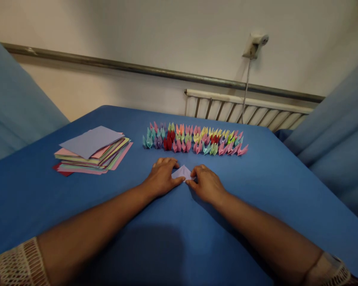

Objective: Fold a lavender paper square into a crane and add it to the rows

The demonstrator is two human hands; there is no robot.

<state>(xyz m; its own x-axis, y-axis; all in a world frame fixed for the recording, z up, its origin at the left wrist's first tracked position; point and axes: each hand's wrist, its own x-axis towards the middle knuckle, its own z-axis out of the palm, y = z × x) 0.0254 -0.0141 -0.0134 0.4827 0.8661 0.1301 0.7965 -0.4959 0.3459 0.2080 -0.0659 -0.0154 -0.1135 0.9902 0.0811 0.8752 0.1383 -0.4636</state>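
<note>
A small piece of pale lilac origami paper [183,172], folded to a peaked shape, lies on the blue-covered table between my two hands. My left hand [164,176] grips its left side, with the thumb along the lower edge and the fingers curled beyond it. On the opposite side my right hand [208,182] pinches the right corner between thumb and bent fingers. Just beyond the hands stand rows of folded paper cranes [193,140] in pink, red, yellow, green, teal and purple. Parts of the folded paper are covered by my fingers.
A loose stack of coloured paper sheets [92,149] sits at the left, a lilac sheet on top. Behind the blue table [131,246] are a wall rail [131,67], a radiator [226,105] and a socket with a cord [255,43]. Blue curtains [14,99] hang at both sides.
</note>
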